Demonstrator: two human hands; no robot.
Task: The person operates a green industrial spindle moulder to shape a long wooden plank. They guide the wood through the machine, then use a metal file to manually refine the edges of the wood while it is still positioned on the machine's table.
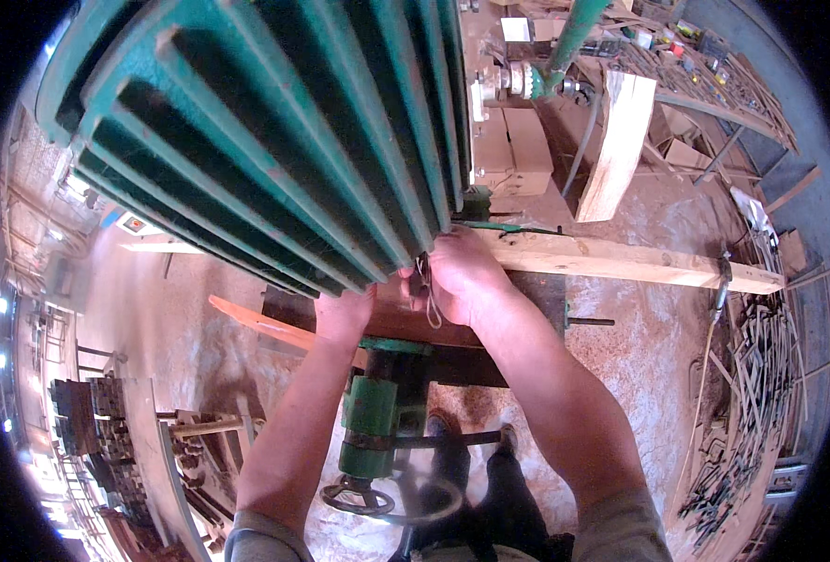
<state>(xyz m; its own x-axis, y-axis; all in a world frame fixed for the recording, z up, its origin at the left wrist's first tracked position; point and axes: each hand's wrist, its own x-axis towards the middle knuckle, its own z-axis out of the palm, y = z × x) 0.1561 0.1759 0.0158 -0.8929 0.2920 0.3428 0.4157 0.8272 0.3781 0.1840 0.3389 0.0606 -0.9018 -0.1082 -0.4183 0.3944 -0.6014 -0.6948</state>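
Observation:
A large green ribbed machine housing (274, 140) fills the upper left and overhangs both my hands. My left hand (344, 309) reaches under its lower edge, where the fingers are hidden. Just right of it, my right hand (460, 267) is bent closed beside the ribs, its fingertips mostly out of sight. A thin dark loop (433, 309), like cord or wire, hangs at the right hand's inner side; whether the fingers grip it is unclear. Below my hands lies a dark brown machine table (415, 326).
A long wooden beam (621, 257) runs rightward from the machine, with a clamp (723, 272) near its end. Below the table are a green column (370, 412) and a handwheel (357, 496). An orange strip (260, 318) juts left. Stacked timber (106, 421) stands at lower left.

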